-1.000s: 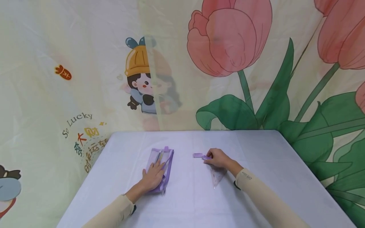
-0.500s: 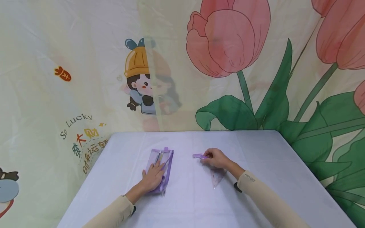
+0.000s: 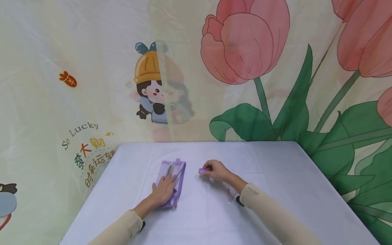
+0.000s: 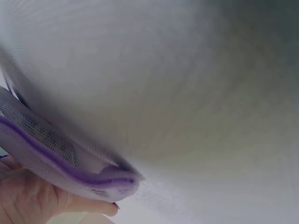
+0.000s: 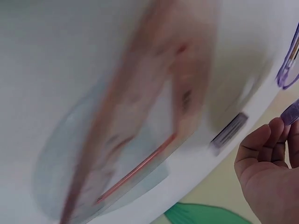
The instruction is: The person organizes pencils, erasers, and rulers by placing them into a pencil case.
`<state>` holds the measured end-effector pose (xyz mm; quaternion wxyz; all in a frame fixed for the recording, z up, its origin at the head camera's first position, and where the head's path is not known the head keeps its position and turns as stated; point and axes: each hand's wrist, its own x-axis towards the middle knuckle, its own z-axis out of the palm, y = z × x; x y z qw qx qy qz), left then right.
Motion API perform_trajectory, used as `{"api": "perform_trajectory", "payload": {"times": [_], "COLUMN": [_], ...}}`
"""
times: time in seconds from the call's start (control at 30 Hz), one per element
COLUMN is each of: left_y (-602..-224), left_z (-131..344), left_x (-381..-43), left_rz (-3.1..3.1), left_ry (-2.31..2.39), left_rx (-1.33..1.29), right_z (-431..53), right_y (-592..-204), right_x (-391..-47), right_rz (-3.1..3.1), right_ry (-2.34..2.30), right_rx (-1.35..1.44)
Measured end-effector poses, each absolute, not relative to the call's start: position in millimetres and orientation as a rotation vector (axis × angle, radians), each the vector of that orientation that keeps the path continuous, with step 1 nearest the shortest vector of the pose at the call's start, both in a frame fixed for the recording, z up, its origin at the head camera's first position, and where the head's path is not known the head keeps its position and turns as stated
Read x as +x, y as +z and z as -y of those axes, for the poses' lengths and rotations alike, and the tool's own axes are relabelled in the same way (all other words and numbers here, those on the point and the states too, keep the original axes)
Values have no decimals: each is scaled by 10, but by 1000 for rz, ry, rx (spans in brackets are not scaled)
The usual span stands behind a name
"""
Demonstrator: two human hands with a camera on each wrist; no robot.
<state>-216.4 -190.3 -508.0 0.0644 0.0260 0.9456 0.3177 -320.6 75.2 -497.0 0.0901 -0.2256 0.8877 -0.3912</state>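
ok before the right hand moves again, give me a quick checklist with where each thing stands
1. Left hand resting on the pencil case: ok
2. Purple block pinched in the right hand: ok
3. Both blocks picked up: not ok, a second block lies on the table
4. Triangle ruler untouched by the right sleeve: cannot tell, partly covered in the head view
5. Case unzipped: cannot tell

Head cam bright, w/ soft shadow below R hand (image 3: 218, 170); wrist cams dimmer, partly blurred.
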Motion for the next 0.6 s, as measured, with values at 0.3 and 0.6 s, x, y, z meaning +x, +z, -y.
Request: {"api": "perform_trajectory", "payload": {"times": [0.3,0.6], "left_y": [-5080,-5083], "left_z": [1917,1920], "left_x": [-2191,-2171], "left_rz": [-2849,-2860], "left_ry": [958,955], "left_rx": [86,76], "right_z": [-368,-43], "right_y": [-4965,-5066], "right_x": [-3115,-3003], "right_rz": [-2655,-2677], "right_ry": [-1091,-1064], "right_rx": [-800,-822]}}
